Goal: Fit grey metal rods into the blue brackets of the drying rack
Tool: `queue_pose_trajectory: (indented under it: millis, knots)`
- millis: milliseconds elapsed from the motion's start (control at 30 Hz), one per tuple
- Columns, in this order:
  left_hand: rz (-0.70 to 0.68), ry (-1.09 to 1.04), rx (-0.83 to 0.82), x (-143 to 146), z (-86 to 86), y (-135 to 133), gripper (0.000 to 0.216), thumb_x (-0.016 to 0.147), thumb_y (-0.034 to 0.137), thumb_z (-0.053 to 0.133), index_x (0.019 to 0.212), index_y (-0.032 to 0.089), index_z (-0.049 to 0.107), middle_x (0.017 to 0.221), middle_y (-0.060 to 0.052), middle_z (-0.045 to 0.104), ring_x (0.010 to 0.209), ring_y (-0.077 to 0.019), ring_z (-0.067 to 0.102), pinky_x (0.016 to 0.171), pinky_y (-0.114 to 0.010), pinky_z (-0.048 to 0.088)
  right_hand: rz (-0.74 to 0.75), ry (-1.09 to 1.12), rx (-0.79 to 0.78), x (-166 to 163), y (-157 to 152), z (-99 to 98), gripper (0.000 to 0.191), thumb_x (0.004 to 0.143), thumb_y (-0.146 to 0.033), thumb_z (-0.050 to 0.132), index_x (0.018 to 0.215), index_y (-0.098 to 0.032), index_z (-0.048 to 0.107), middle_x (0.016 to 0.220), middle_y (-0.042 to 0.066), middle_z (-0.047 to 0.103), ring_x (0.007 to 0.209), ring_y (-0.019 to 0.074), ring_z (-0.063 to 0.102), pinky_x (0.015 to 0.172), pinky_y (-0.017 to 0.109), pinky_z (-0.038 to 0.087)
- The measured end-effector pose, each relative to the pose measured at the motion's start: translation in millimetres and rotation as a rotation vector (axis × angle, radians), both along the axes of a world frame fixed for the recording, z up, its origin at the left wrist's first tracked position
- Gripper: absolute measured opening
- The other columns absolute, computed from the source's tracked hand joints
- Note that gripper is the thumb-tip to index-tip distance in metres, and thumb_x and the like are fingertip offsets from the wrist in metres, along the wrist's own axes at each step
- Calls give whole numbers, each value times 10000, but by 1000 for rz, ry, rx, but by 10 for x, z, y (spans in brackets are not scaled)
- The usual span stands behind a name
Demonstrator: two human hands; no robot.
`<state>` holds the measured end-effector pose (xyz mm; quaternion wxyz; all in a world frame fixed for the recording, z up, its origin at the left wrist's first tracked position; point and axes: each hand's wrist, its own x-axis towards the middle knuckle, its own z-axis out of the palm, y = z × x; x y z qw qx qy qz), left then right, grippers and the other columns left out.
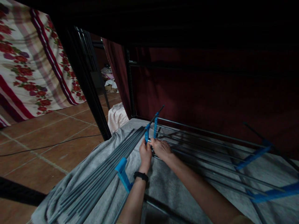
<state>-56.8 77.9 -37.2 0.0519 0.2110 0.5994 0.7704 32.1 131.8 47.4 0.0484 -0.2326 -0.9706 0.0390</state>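
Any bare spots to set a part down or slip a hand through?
Bare grey blanket between the folded rod bundle and the spread rods; also a strip left of the bundle. Crowded at the blue brackets, where left hand and right hand meet.

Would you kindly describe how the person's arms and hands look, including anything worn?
Both forearms are bare: no sleeves, no gloves. A black band, perhaps a watch, circles the left wrist. On the left hand and right hand no rings show, though the light is dim.
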Motion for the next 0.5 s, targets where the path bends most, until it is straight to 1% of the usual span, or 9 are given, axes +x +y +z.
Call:
queue_pose_trajectory:
  millis: [167, 333, 433, 500]
  knots:
    - [-1, 0, -7, 12, -5, 6, 162, 740, 221, 665, 898, 246, 693, 847, -38, 694, 824, -236, 599, 869, -337, 454, 23, -17, -63, 8, 52, 55, 446, 1043, -426, 256, 1241, -209, 591, 1120, 127, 757, 1023, 244, 716, 841, 356, 494]
    - [13, 41, -46, 7, -19, 6, 112, 755, 239, 649, 862, 243, 682, 802, -39, 675, 826, -243, 601, 858, -340, 449, 20, -36, -85, -7, 101, 45, 460, 1040, -447, 247, 1252, -210, 578, 1094, 132, 760, 1034, 248, 713, 847, 357, 488]
    - [30, 86, -71, 1, -37, 1, 116, 772, 233, 630, 878, 240, 678, 790, -42, 679, 819, -240, 613, 849, -337, 466, 20, -48, -93, -20, 130, 24, 447, 1040, -447, 249, 1256, -220, 568, 1086, 124, 758, 1023, 237, 715, 832, 348, 486]
    - [48, 158, -126, -8, -50, -1, 144, 799, 222, 590, 916, 225, 674, 795, -44, 688, 801, -231, 625, 827, -335, 486, 20, -57, -88, -38, 145, 20, 450, 1040, -453, 245, 1245, -219, 570, 1072, 121, 759, 1012, 240, 717, 817, 350, 488]
